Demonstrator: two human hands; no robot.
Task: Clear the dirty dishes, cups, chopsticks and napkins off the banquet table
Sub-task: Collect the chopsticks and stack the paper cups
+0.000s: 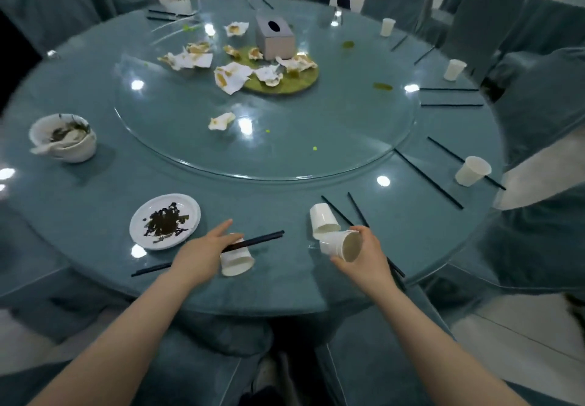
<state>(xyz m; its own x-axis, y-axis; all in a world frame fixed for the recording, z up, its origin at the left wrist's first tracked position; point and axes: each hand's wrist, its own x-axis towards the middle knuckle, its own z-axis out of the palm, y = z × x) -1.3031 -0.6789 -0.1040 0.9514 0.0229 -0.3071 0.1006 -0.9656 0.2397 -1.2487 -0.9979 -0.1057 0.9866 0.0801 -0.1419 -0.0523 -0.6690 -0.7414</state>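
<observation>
Teal cloth under glass covers the round table; its near edge hides the person's legs, and the chairs around it are cut off by the frame. Left to right: dirty bowl at far left, contents blurred. Stained plate at the near edge. Left hand pinches black chopsticks between thumb and fingers, index straight; the hand hides their middle and part of a tipped paper cup beneath. Crumpled napkins sit on the glass turntable. Right hand has fingers curled round a stacked white cup, mouth toward camera, touching a cup that stands mouth down. Loose chopsticks and cups lie along the right rim.
</observation>
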